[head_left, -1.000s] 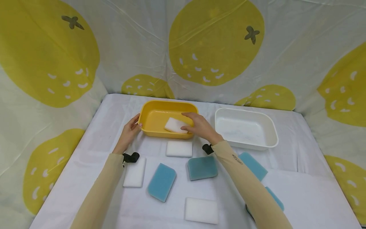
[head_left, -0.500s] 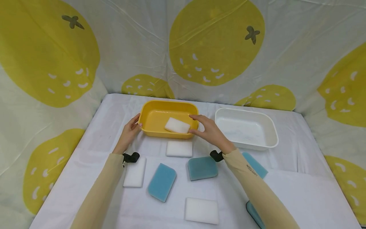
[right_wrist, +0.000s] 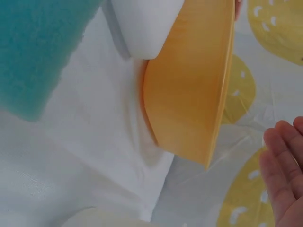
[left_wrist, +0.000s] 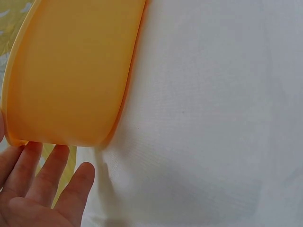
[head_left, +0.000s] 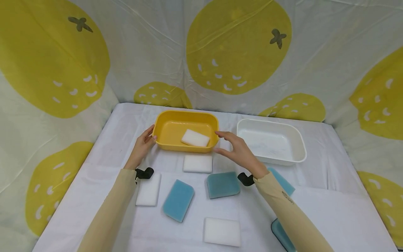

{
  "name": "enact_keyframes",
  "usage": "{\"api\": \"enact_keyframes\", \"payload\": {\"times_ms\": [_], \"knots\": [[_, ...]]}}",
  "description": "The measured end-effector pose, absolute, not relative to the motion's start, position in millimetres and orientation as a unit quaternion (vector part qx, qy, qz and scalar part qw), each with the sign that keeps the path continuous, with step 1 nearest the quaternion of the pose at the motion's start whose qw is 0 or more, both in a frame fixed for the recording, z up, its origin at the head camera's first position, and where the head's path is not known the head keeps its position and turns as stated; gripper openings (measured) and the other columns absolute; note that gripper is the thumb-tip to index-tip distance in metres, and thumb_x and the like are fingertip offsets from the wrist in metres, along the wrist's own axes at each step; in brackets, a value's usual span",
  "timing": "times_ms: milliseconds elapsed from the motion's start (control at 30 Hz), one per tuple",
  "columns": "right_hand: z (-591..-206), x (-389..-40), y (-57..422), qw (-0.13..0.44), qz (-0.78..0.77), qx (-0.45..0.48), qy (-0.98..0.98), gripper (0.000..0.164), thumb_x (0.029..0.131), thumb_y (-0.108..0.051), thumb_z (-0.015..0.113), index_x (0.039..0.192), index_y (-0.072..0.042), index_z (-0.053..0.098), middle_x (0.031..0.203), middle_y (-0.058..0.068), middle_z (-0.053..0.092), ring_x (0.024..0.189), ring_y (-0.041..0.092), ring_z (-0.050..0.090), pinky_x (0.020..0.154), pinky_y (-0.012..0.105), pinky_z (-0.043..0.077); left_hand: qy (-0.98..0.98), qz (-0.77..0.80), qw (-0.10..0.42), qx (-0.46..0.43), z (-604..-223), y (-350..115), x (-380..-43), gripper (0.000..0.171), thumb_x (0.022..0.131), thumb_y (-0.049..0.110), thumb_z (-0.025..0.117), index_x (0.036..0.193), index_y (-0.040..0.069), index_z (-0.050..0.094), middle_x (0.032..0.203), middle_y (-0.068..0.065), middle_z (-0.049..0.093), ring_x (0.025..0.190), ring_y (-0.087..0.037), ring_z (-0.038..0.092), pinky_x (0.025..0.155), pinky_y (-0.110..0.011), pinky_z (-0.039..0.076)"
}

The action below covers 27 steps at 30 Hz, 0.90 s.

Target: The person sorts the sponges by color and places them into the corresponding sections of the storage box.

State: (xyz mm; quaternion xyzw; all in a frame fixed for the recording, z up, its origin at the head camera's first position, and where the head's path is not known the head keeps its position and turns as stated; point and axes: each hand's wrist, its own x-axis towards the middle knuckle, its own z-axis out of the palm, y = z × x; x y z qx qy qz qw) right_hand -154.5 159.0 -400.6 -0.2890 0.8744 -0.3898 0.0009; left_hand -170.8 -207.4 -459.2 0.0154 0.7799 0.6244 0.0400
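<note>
A white sponge lies in the yellow tub, near its front right corner
The left hand touches the tub's left end, its fingers fairly straight and slightly spread against the outer wall. The right hand hangs just beside the right end, thumb and fingers well parted, holding nothing; the right wrist view shows a gap between it and the tub. A second white sponge lies on the white cloth just in front of the tub, and a teal sponge lies nearer the camera. The white basin stands to the right of the tub
</note>
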Motion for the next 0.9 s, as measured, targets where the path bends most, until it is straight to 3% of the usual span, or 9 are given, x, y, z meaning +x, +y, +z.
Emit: {"api": "enact_keyframes", "payload": {"times_ms": [467,900], "knots": [[-399.0,-127.7,173.1,0.018,-0.396,-0.261,0.88,0.066,0.083,-0.026,0.076,0.14,-0.008,0.047,0.135,0.011,0.052,0.117,0.029,0.051,0.096,0.051,0.044,0.772,0.632,0.063,0.01,-430.7,-199.6,-159.9,0.057,0.101,0.006,0.046,0.151,0.001,0.02,0.154,-0.019,0.022,0.135,-0.035,0.032,0.108,-0.044,0.032],[-411.4,-98.8,193.9,-0.005,-0.407,-0.258,0.876,0.064,0.084,-0.022,0.076,0.139,-0.006,0.049,0.132,0.011,0.055,0.115,0.033,0.052,0.095,0.049,0.045,0.772,0.633,0.035,0.03,-461.2,-209.8,-168.6,0.057,0.101,0.013,0.048,0.152,0.01,0.024,0.154,-0.014,0.026,0.135,-0.032,0.034,0.105,-0.04,0.037]]}}
